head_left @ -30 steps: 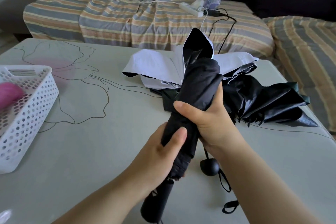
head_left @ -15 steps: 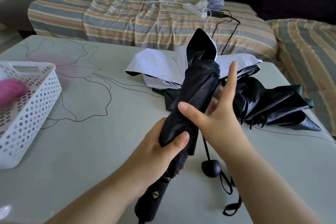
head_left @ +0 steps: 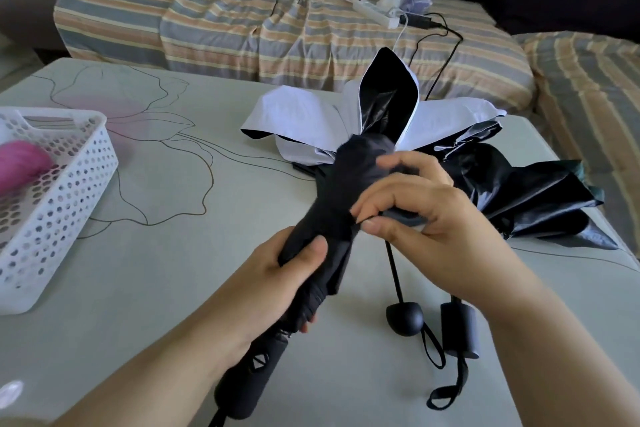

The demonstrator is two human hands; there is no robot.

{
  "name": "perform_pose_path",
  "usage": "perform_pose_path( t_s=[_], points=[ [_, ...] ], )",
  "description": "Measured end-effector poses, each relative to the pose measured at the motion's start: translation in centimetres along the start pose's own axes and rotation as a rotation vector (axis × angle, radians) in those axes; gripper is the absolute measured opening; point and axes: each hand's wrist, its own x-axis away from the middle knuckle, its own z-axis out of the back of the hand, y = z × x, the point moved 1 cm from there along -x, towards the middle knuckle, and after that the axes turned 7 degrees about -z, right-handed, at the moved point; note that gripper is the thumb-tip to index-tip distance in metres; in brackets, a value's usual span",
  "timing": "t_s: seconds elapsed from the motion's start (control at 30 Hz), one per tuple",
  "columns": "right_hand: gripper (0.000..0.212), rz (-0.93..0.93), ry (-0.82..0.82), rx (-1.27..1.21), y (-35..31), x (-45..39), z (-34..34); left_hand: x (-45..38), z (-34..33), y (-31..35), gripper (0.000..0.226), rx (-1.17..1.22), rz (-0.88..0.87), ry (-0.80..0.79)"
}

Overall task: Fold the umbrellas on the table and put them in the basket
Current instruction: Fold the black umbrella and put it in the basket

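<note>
Across the far side runs a sofa (head_left: 277, 35) under a striped cover, with a power strip (head_left: 375, 12) and black cable (head_left: 446, 45) on it. Nearer lies the table (head_left: 173, 288), pale with a flower outline. On its far right part two unfolded umbrellas lie touching: a white umbrella (head_left: 301, 114) with a black lining, and just right of it a dark umbrella (head_left: 519, 191) crumpled in a heap. At the left edge sits the basket (head_left: 59, 204), white and perforated, with a pink thing (head_left: 20, 163) inside. Over the near middle a black umbrella (head_left: 332, 204), rolled up, is held slanting, handle toward the near side. The left hand (head_left: 277, 274) is wrapped around its lower canopy just above the handle. The right hand (head_left: 415, 211) has fingers curled, pinching a strap or fold at the canopy's right side. Two other handles lie on the table near the right arm: a round knob (head_left: 405, 317) and a cylinder (head_left: 459, 329) with a loop.
</note>
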Motion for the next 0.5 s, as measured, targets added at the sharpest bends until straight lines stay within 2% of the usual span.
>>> perform_pose_path(
  t_s=[0.17, 0.5],
  points=[
    [0.009, 0.038, -0.14, -0.059, -1.0, -0.4, -0.1, 0.0, -0.3, 0.0, 0.024, 0.008, 0.01, -0.002],
    [0.006, -0.018, 0.066, 0.077, -0.2, -1.3, -3.0, -0.1, -0.6, -1.3, 0.016, -0.173, -0.157, 0.012]
  ],
)
